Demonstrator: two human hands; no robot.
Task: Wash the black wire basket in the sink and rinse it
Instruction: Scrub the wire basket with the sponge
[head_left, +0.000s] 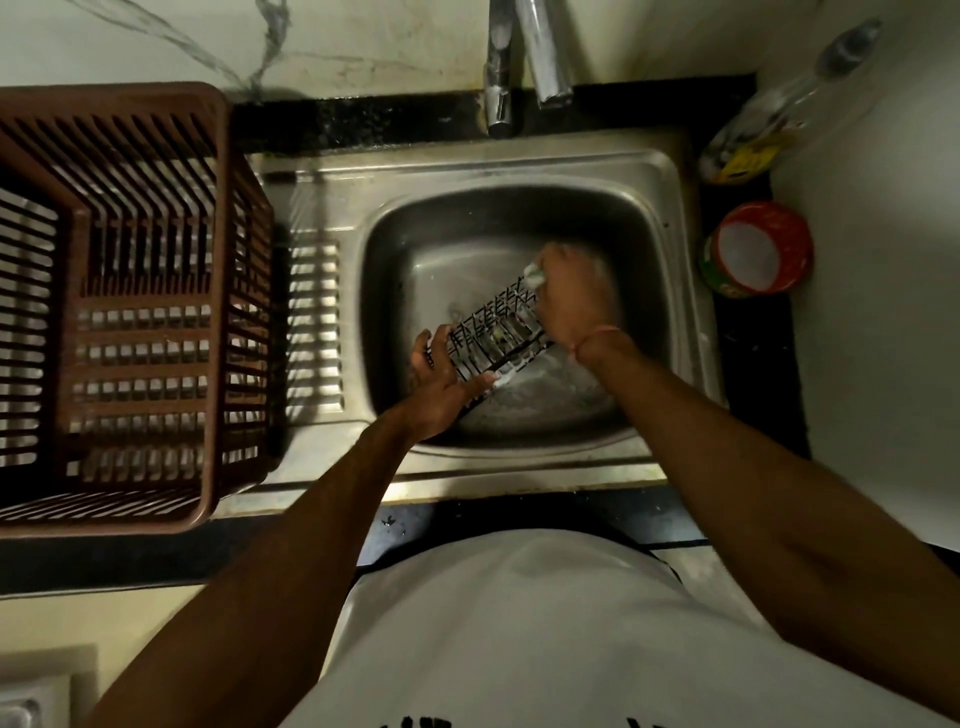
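The small black wire basket (496, 335) lies tilted in the steel sink (467, 171), long axis running from near-left to far-right. The left hand (441, 382) grips its near-left end; the right hand (569, 296), at the far-right end, pinches a pale scrubber (535, 274) against the wires.

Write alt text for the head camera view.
Over a steel sink, the left hand holds a black wire basket while the right hand scrubs it with a soapy scrubber. A brown plastic crate sits left.

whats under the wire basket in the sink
Under the black wire basket lies the wet steel floor of the sink. The left hand grips its near end, the right hand scrubs the far end. The drain is hidden.
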